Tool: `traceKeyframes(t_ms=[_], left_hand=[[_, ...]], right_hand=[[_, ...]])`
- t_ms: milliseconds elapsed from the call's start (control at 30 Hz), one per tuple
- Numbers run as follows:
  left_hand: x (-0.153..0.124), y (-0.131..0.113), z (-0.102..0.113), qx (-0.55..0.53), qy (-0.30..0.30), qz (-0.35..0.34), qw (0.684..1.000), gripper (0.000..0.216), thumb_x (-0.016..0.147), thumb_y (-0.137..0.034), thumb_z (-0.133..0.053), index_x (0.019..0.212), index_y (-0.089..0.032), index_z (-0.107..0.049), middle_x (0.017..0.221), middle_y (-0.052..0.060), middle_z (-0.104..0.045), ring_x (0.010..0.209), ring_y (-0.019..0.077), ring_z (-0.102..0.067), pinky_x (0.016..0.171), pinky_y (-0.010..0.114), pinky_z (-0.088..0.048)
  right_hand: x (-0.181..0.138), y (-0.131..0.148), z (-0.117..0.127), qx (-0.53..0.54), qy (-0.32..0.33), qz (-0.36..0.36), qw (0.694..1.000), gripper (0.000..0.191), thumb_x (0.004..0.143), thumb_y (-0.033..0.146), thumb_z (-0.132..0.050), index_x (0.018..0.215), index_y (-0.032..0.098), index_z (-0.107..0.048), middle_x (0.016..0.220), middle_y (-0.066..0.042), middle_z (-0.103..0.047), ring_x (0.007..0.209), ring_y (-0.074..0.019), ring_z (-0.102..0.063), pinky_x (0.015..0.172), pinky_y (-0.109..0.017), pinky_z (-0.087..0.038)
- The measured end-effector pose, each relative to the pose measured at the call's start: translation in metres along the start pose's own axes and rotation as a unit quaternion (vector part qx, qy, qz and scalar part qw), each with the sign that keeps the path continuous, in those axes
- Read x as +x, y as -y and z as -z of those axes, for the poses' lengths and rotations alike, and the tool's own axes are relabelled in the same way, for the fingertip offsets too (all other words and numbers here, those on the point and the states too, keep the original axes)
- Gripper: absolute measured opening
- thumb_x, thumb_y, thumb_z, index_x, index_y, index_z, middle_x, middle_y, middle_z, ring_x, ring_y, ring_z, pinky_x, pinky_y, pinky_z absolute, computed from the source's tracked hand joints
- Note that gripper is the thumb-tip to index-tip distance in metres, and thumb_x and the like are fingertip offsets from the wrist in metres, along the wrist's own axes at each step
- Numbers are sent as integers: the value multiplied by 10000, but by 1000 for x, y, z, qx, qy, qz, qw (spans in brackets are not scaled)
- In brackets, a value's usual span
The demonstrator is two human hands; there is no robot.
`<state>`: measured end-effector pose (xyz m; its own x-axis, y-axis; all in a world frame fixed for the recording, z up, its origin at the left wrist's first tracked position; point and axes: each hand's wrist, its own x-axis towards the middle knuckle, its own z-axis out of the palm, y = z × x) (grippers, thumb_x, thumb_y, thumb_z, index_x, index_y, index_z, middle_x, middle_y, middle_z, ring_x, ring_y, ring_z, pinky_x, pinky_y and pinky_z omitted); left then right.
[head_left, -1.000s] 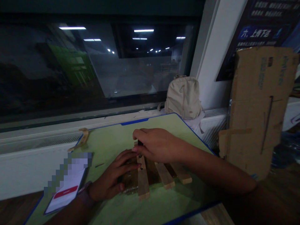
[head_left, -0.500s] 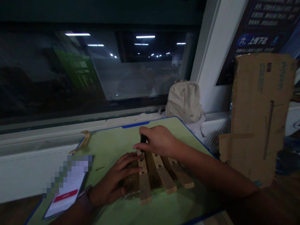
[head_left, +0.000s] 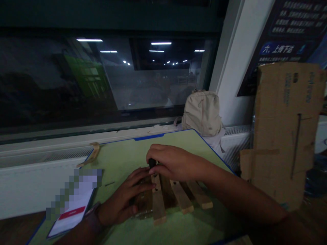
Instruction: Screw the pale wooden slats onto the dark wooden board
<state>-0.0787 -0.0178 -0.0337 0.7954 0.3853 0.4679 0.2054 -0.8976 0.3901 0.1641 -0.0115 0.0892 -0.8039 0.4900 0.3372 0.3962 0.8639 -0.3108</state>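
Wooden slats (head_left: pixel 176 195) joined into a small rack lie near the middle of the green mat (head_left: pixel 120 160), and we take that mat as our landmark. Only the head view shows them. Our left hand (head_left: pixel 125 200) lies flat with spread fingers on the rack's left end, pressing nothing shut, probably to keep the wood from sliding. Our right hand (head_left: pixel 171 161) is curled closed around a small dark tool (head_left: pixel 152 164) and holds it upright on the far end of one slat; the downward grip suggests the tip is being pushed into the wood, though the dim light hides the tip itself. At the mat's near left corner lies a white card (head_left: pixel 70 212) with a red band. A wood scrap (head_left: pixel 90 154) sits at its far left corner. The mat covers a worktop (head_left: pixel 15 231) set against a white sill (head_left: pixel 38 160) under a dark window (head_left: pixel 102 75). Beyond the mat's far right corner rests a pale bag (head_left: pixel 203 112), and to its right stands a cardboard sheet (head_left: pixel 283 129).
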Motion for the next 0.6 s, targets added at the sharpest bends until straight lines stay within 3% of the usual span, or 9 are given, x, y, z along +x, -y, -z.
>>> traceKeyframes(t_ms=[67, 167, 267, 367, 467, 600], left_hand=[[-1, 0, -1, 3, 3, 5, 1000, 605, 926, -649, -273, 1387, -297, -444, 1521, 71, -307, 1397, 321, -257, 1140, 496, -256], [-1, 1, -2, 6, 1, 4, 1000, 610, 929, -649, -259, 1388, -291, -441, 1512, 72, -321, 1402, 312, -255, 1142, 484, -256], [-1, 2, -2, 8, -4, -6, 1000, 616, 928, -650, -252, 1386, -285, -443, 1504, 78, -335, 1398, 316, -265, 1137, 498, -261], [0, -2, -3, 22, -18, 6, 1000, 556, 949, -603, -245, 1343, -292, -485, 1515, 81, -310, 1405, 328, -256, 1119, 517, -291], [3, -13, 1, 51, -91, 65, 992, 352, 978, -449, -340, 1220, -282, -534, 1470, 94, -341, 1361, 301, -334, 1064, 472, -379], [16, -32, 15, 54, -244, 135, 959, 179, 932, -265, -500, 1110, -246, -502, 1177, 101, -509, 1119, 233, -525, 920, 378, -483]], right_hand=[[5, -8, -7, 49, -33, 29, 998, 130, 888, 175, -593, 1014, 149, -571, 1018, -87, -630, 958, -178, -588, 824, -285, -458], [9, -17, -15, 103, -79, 1, 991, 175, 863, 189, -643, 1023, 166, -575, 936, -43, -663, 869, -152, -614, 787, -260, -457], [10, -19, -20, 83, -103, -56, 990, 213, 800, 307, -728, 871, 173, -578, 794, -8, -645, 715, -140, -584, 664, -239, -425], [10, -17, -21, 38, -103, -64, 992, 211, 818, 324, -706, 846, 169, -565, 776, -12, -623, 700, -141, -553, 640, -235, -389], [10, -14, -20, 11, -94, -55, 994, 205, 846, 330, -677, 863, 160, -564, 790, -24, -617, 730, -150, -554, 655, -238, -376], [10, -10, -19, -16, -75, -72, 994, 296, 824, 427, -690, 792, 161, -564, 745, -16, -610, 690, -144, -537, 609, -234, -331]])
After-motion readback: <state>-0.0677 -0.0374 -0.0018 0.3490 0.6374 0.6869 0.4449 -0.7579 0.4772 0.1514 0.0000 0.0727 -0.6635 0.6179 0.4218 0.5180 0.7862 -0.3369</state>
